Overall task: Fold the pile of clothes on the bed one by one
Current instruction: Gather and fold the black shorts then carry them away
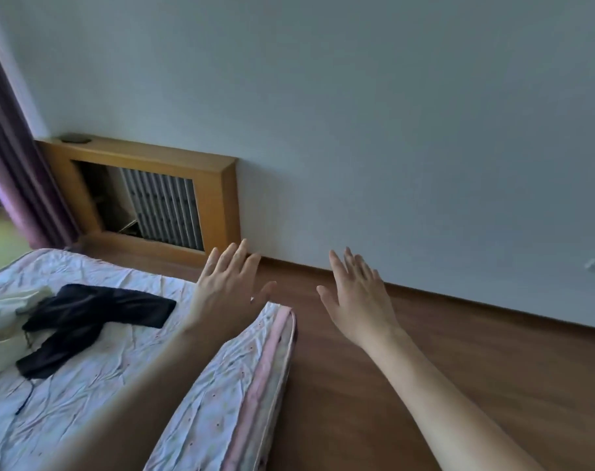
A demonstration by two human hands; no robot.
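Note:
A crumpled black garment [85, 321] lies on the bed [126, 368], whose sheet is white with pink trim. A cream garment [7, 314] sits beside it at the left edge, partly cut off. My left hand [228, 290] is held out flat with fingers spread, in the air over the bed's far corner, holding nothing. My right hand [357, 297] is also spread flat, over the wooden floor to the right of the bed. Neither hand touches the clothes.
A wooden radiator cover [218, 205] stands against the white wall beyond the bed. A purple curtain [14, 171] hangs at the left. Brown wooden floor [459, 385] runs along the bed's right side up to the wall.

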